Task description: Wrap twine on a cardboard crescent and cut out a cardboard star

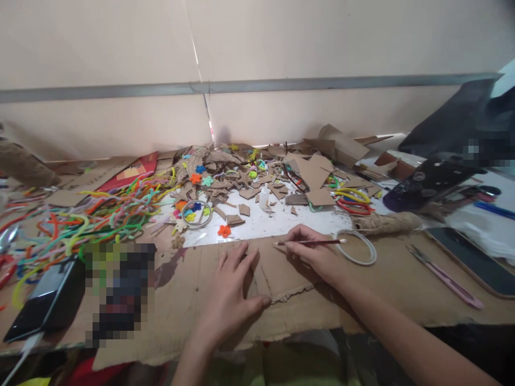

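Observation:
A wide sheet of brown cardboard (374, 289) lies along the front of the table, with a ragged tear and faint lines near its middle. My left hand (233, 289) rests on it, palm down with fingers spread, the thumb beside the tear. Farther right, my right hand (311, 252) is closed around a dark red pencil (328, 242), tilted almost level, its tip pointing left just over the sheet's back edge. Just right of that hand is a pale ring (372, 252). A pink craft knife (453, 283) lies on the cardboard's right part.
Colourful pipe cleaners (116, 214) heap at left, near a black phone (44, 300) with a white cable. Cardboard scraps (314, 174), felt-like flowers (224, 231) and a small clear bottle (264, 197) cover the back. At right lie a twine roll (386, 222) and another phone (475, 262).

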`<action>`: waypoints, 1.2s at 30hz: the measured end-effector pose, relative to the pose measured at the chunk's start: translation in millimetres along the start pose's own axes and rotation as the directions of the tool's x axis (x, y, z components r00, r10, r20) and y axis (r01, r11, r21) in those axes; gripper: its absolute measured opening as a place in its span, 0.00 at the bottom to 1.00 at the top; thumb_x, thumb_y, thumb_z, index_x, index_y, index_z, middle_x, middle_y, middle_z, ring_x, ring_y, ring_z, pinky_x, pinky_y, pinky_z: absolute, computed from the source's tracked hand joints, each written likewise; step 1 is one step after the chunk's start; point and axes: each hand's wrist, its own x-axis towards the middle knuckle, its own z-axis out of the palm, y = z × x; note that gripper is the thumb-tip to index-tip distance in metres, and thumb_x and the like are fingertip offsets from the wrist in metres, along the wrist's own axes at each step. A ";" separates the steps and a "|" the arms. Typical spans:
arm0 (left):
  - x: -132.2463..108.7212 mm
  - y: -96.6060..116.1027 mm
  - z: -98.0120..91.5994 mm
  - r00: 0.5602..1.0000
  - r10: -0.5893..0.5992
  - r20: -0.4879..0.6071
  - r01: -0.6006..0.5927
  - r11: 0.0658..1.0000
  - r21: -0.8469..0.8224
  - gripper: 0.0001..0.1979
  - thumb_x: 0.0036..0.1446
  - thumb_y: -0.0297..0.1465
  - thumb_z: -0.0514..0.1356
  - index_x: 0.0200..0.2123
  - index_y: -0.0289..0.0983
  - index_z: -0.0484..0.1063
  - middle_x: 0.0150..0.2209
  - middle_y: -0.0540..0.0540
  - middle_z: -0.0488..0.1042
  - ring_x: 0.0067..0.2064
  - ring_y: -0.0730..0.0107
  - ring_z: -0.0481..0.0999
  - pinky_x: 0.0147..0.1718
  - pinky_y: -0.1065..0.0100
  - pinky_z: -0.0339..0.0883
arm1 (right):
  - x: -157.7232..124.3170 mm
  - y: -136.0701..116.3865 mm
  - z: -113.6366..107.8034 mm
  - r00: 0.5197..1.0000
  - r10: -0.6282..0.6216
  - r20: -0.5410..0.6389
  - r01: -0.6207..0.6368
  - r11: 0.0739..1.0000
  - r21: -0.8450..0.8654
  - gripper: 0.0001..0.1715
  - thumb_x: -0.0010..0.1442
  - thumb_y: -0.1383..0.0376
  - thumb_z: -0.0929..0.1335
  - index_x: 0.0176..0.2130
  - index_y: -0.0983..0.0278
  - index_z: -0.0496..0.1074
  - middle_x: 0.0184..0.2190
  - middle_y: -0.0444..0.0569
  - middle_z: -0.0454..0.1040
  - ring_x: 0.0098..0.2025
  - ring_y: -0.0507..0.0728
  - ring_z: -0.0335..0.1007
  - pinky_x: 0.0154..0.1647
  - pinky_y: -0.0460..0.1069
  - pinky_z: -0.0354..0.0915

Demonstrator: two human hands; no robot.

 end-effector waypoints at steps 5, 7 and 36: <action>0.5 -3.0 5.3 0.999 0.004 -0.035 -0.005 1.000 -0.027 0.49 0.53 0.36 0.70 0.74 0.44 0.52 0.76 0.39 0.51 0.76 0.48 0.49 0.73 0.40 0.40 | -12.0 4.5 -2.1 1.000 -0.011 -0.001 0.011 0.994 0.106 0.09 0.59 0.59 0.74 0.37 0.62 0.77 0.37 0.49 0.80 0.32 0.54 0.71 0.34 0.49 0.65; 0.0 -3.7 7.2 0.999 0.010 -0.046 -0.011 0.999 -0.036 0.51 0.54 0.36 0.70 0.75 0.43 0.48 0.76 0.40 0.50 0.76 0.49 0.48 0.73 0.41 0.40 | -19.3 6.8 -1.8 1.000 0.009 0.011 -0.010 0.989 0.150 0.09 0.61 0.59 0.73 0.39 0.62 0.77 0.40 0.51 0.81 0.32 0.54 0.72 0.35 0.49 0.67; 0.4 0.0 1.1 1.000 0.003 -0.019 -0.004 0.998 -0.061 0.50 0.53 0.37 0.71 0.74 0.42 0.51 0.76 0.38 0.50 0.77 0.48 0.45 0.72 0.41 0.44 | -45.8 13.8 19.5 0.992 0.095 0.078 -0.098 0.994 0.044 0.14 0.65 0.54 0.73 0.36 0.61 0.73 0.28 0.45 0.76 0.30 0.55 0.70 0.30 0.48 0.63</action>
